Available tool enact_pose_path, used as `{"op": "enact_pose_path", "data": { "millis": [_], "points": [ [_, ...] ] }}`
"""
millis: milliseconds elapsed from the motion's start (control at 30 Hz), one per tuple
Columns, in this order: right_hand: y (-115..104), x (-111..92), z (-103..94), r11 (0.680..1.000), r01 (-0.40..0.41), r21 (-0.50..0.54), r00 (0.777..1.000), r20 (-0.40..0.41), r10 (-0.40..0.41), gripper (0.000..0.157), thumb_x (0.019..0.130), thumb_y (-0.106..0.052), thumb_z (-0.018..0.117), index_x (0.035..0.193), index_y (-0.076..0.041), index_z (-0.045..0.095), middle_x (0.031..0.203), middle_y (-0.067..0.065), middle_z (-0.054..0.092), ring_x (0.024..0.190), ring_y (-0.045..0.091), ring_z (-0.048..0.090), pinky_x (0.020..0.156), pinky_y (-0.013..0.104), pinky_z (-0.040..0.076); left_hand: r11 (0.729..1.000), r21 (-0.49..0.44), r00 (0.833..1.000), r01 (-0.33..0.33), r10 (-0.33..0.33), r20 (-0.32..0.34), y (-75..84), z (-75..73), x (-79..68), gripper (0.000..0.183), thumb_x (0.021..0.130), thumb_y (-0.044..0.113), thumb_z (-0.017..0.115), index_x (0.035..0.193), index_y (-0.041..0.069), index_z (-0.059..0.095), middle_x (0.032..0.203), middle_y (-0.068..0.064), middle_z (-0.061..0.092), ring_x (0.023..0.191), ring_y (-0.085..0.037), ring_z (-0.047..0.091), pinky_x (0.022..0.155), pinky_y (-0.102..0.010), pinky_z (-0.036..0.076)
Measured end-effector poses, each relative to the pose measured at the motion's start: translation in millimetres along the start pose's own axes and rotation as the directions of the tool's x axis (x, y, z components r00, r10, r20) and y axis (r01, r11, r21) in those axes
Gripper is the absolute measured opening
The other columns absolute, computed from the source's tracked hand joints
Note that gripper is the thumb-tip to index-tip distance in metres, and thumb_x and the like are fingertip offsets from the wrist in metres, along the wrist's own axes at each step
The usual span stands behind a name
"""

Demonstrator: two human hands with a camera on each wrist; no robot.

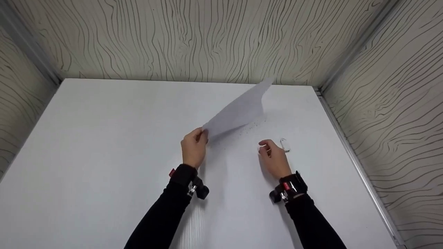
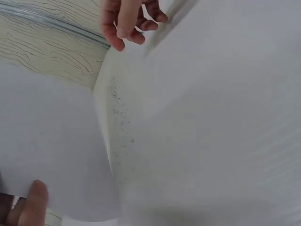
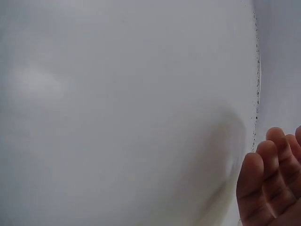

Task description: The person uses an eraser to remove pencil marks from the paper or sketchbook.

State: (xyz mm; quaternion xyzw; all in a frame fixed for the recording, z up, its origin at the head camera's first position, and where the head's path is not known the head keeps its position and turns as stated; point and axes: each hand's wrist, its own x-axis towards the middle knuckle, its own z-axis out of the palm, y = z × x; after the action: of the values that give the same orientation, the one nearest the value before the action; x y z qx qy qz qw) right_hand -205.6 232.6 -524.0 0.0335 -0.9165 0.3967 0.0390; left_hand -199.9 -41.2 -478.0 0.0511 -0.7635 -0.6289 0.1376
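Observation:
My left hand (image 1: 194, 147) pinches a sheet of white paper (image 1: 238, 112) at its near left end. The sheet is raised and tilted over the table, its far corner up near the back wall. Dark specks (image 1: 251, 128) lie scattered along the table under the paper's lower edge. To their right, my right hand (image 1: 275, 159) hovers with loosely bent fingers, and I see nothing held in it. In the right wrist view its fingers (image 3: 270, 181) look relaxed, beside the line of specks. Just right of that hand lies a small clear object (image 1: 285, 145) with a pale outline; its kind is unclear.
The white table (image 1: 114, 138) runs back to a wood-grain patterned wall (image 1: 190, 41). Another patterned wall (image 1: 398, 114) stands at the right, with a metal rail (image 1: 360, 169) along the table's edge. Both wrists wear black straps with small cameras.

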Motion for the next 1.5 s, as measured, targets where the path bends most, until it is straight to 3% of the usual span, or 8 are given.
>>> {"op": "enact_pose_path", "data": {
  "millis": [67,200,333,733,933,1200,1300,1500],
  "points": [
    [0,0,0.9,1.000,0.002,-0.001,1.000,0.010,-0.002,0.019,0.103,-0.010,0.057,0.119,-0.003,0.066,0.089,0.005,0.068,0.078,0.018,0.061,0.072,0.032,0.048,0.999,0.038,1.000,-0.003,0.003,-0.003,-1.2,-2.1,0.2,0.018,0.103,0.009,0.060,0.105,0.001,0.077,0.091,-0.012,0.075,0.081,-0.020,0.069,0.075,-0.032,0.055],
    [-2,1,1.7,1.000,0.008,0.005,1.000,0.005,-0.008,0.019,0.102,-0.009,0.057,0.118,-0.003,0.066,0.090,0.005,0.067,0.078,0.018,0.062,0.073,0.033,0.048,0.998,-0.020,0.998,-0.056,0.055,-0.018,7.9,-6.4,3.5,0.018,0.103,0.009,0.060,0.103,-0.001,0.076,0.096,-0.014,0.076,0.085,-0.022,0.072,0.079,-0.035,0.058],
    [-5,2,2.6,1.000,0.005,-0.009,1.000,-0.002,-0.005,0.020,0.102,-0.010,0.057,0.118,-0.003,0.067,0.089,0.004,0.067,0.078,0.017,0.061,0.072,0.032,0.048,0.999,0.014,0.999,-0.049,0.049,0.002,13.3,-9.5,7.9,0.020,0.103,0.009,0.059,0.096,-0.002,0.074,0.090,-0.015,0.074,0.079,-0.019,0.069,0.073,-0.030,0.056],
    [-6,3,6.6,1.000,0.007,-0.022,1.000,0.020,-0.007,0.020,0.102,-0.010,0.059,0.119,-0.003,0.066,0.091,0.006,0.068,0.080,0.019,0.062,0.074,0.035,0.048,0.989,0.139,0.999,-0.042,0.040,0.022,-0.7,-19.7,9.7,0.019,0.102,0.007,0.061,0.093,-0.002,0.075,0.074,-0.008,0.068,0.065,-0.015,0.055,0.062,-0.027,0.043],
    [-5,3,7.0,0.999,0.002,-0.039,1.000,0.019,-0.002,0.021,0.101,-0.011,0.060,0.120,-0.004,0.066,0.094,0.009,0.068,0.082,0.021,0.063,0.076,0.036,0.048,0.998,0.002,0.997,-0.068,0.068,-0.029,3.0,-23.9,8.0,0.020,0.102,0.010,0.062,0.111,0.000,0.076,0.100,-0.013,0.076,0.088,-0.020,0.072,0.079,-0.034,0.057],
    [-7,2,5.7,0.998,0.013,-0.055,0.999,0.042,-0.011,0.022,0.102,-0.012,0.058,0.121,-0.004,0.065,0.095,0.008,0.068,0.083,0.021,0.063,0.077,0.037,0.049,0.993,0.118,0.999,0.028,-0.030,0.020,-0.3,-24.1,8.8,0.020,0.103,0.010,0.060,0.091,-0.001,0.073,0.082,-0.013,0.073,0.074,-0.018,0.066,0.069,-0.029,0.051],
    [-9,3,3.8,0.997,0.014,-0.078,0.999,0.035,-0.011,0.022,0.102,-0.012,0.058,0.121,-0.004,0.065,0.095,0.008,0.068,0.082,0.021,0.063,0.075,0.037,0.049,0.996,0.086,0.999,0.022,-0.024,0.026,3.3,-25.8,9.3,0.019,0.103,0.011,0.060,0.098,0.000,0.075,0.086,-0.011,0.074,0.078,-0.019,0.069,0.074,-0.031,0.055],
    [-12,3,3.0,0.993,0.004,-0.118,0.995,0.100,0.008,0.026,0.104,-0.016,0.056,0.126,-0.004,0.063,0.099,0.009,0.069,0.082,0.021,0.062,0.073,0.036,0.050,0.988,0.154,0.998,-0.003,-0.007,0.061,0.3,-29.1,9.4,0.023,0.103,0.010,0.060,0.086,-0.002,0.070,0.080,-0.014,0.071,0.072,-0.019,0.065,0.065,-0.030,0.048]
  ]
}}
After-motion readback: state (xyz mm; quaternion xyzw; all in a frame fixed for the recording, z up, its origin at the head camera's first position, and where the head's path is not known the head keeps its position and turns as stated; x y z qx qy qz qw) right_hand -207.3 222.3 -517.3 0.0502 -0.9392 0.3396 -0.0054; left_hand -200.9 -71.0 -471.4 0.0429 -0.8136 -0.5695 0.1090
